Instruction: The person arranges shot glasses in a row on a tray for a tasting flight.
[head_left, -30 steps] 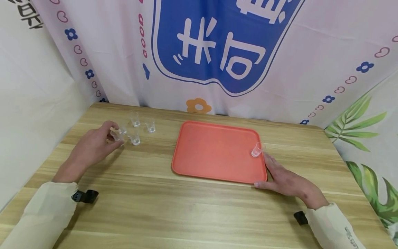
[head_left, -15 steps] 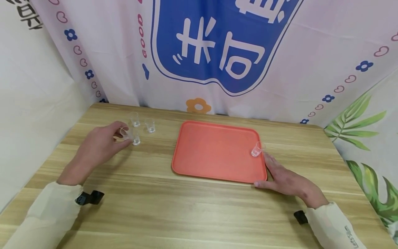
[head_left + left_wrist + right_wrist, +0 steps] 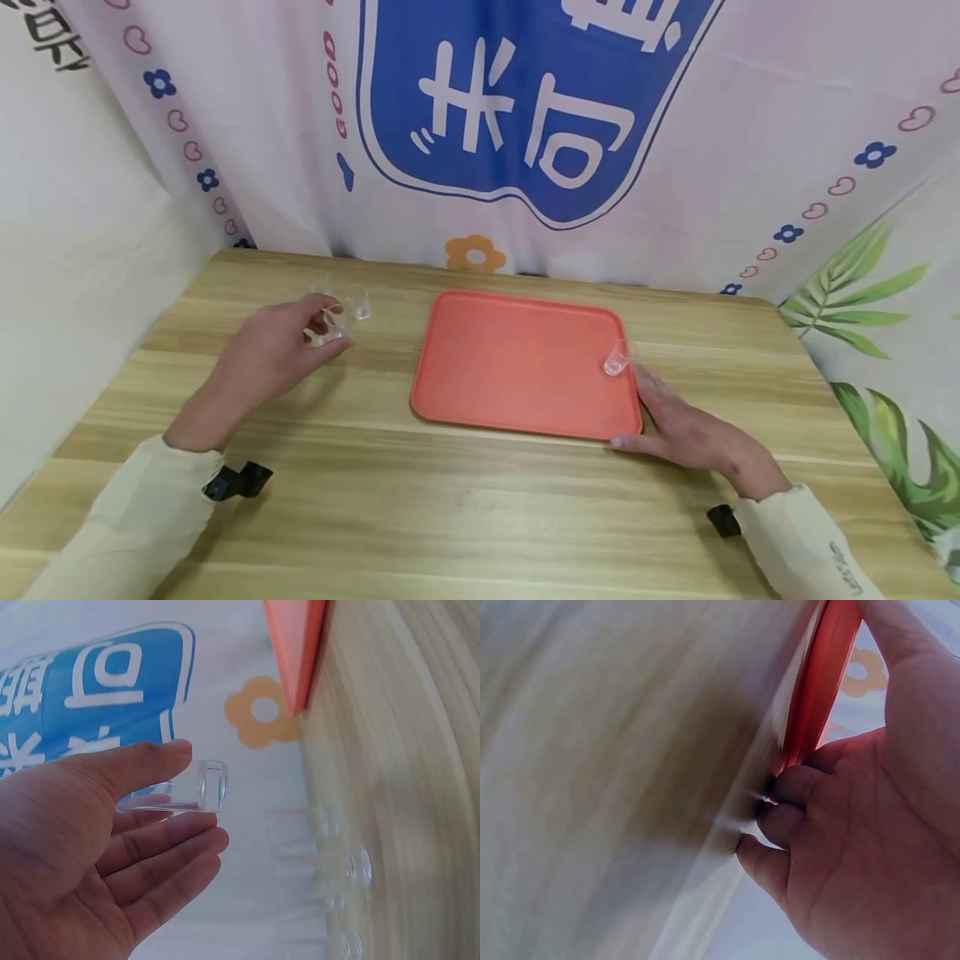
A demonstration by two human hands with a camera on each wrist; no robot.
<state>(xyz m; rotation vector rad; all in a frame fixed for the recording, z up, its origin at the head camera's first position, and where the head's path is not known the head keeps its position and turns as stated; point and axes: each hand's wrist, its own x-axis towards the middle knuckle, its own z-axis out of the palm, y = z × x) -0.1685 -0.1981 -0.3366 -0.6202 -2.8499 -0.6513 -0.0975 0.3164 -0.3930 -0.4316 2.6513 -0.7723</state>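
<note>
Head view: you face one printed curtain at twelve o'clock, and below it one wooden table. A little right of centre lies one red tray; take it as the hub of your clock.

Your right hand rests at four o'clock, fingers along the tray's right edge and thumb at its near corner. Those fingers are spread against the rim, not wrapped round it, and seem to steady the tray. Your left hand is at nine o'clock, well apart from the tray, pinching one held cup between thumb and fingers. The left wrist view shows its base off the table, so I judge you to be at the lifting step. The next move, in my judgement, calls for height enough to clear the neighbours, a level base and a light, firm pinch; any carry towards the tray means going to your left hand's three o'clock.

Now count: two hands, one tray and, probably, six clear cups. One tray cup stands at three o'clock, inside the right rim. One is in your left hand. The standing cups look like four in the left wrist view, around nine to ten o'clock; your hand and overlapping walls leave that number unsure.
</note>
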